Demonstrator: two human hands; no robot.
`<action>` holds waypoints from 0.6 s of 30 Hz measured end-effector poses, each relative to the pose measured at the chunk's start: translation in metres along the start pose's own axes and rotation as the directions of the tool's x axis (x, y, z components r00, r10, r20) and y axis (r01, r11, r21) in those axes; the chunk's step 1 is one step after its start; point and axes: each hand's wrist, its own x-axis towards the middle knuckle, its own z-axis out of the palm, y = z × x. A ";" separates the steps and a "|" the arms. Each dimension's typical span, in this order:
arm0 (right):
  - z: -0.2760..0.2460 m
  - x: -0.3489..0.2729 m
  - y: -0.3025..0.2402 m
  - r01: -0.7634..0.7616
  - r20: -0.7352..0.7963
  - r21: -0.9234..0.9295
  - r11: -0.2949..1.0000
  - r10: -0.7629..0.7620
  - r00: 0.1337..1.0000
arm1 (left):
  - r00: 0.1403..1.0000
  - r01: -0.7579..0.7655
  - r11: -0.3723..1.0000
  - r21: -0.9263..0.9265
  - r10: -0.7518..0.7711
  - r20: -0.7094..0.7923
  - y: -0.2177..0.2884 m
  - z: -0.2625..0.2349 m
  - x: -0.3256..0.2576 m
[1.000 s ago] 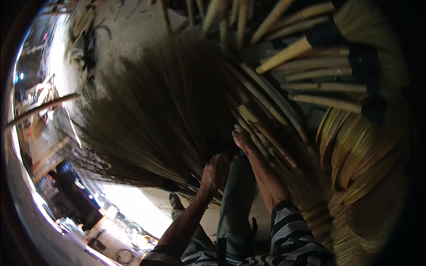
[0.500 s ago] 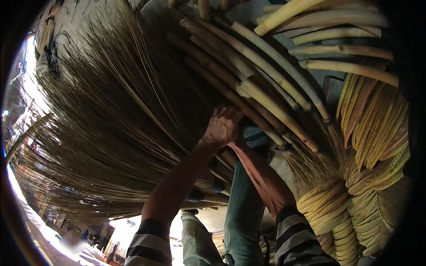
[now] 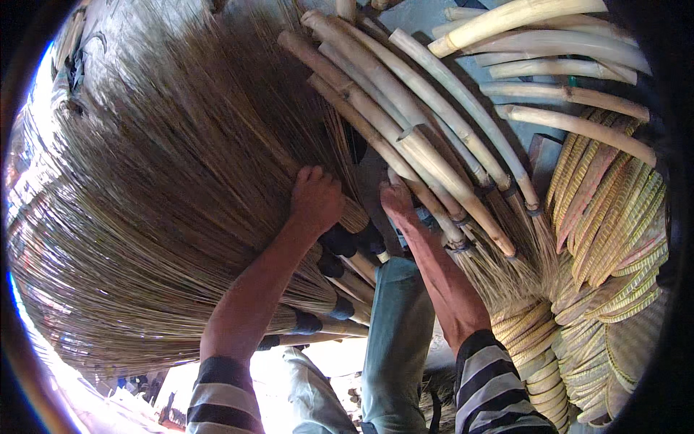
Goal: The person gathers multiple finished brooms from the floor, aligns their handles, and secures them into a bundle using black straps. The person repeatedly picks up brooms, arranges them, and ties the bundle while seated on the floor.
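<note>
A wide fan of brown grass brooms (image 3: 166, 195) spreads across the left side, with dark bands binding the bristles to pale handles near my knee. My left hand (image 3: 316, 197) is closed in a fist on the bristles just above these bands. To its right, my right hand (image 3: 397, 197) is curled beside a dark grey flat piece (image 3: 374, 184) and the bamboo handles; what its fingers hold is hidden. Long bamboo handles (image 3: 412, 108) of other brooms lie slanting past my right hand, their bound ends pointing toward me.
More bamboo handles (image 3: 564, 69) stick out at the upper right. Coiled yellow-green woven strips (image 3: 614, 202) pile up at the right, beside wrapped bundles (image 3: 535, 340). My green-trousered leg (image 3: 397, 325) is between my forearms. Bright light comes in at the left edge.
My hands were together and have moved apart, the left one leftward onto the bristles, the right one slightly right. The picture is brighter, and dark bands at the broom necks show more clearly.
</note>
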 end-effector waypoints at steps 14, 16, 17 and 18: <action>0.065 0.032 -0.030 -0.076 -0.241 -0.269 0.960 0.009 0.971 | 0.980 -0.029 0.995 -0.093 0.010 -0.198 0.002 -0.006 -0.023; 0.067 0.048 -0.030 -0.125 -0.160 -0.351 0.928 0.071 0.984 | 0.986 -0.005 0.992 -0.125 -0.016 -0.168 0.002 -0.002 -0.022; 0.067 0.055 -0.030 -0.099 -0.193 -0.428 0.898 0.016 0.981 | 0.987 0.004 0.991 -0.135 -0.026 -0.157 0.001 0.001 -0.021; 0.066 0.062 -0.031 -0.034 -0.139 -0.459 0.888 -0.034 0.990 | 0.989 0.001 0.993 -0.120 -0.019 -0.146 0.000 0.003 -0.019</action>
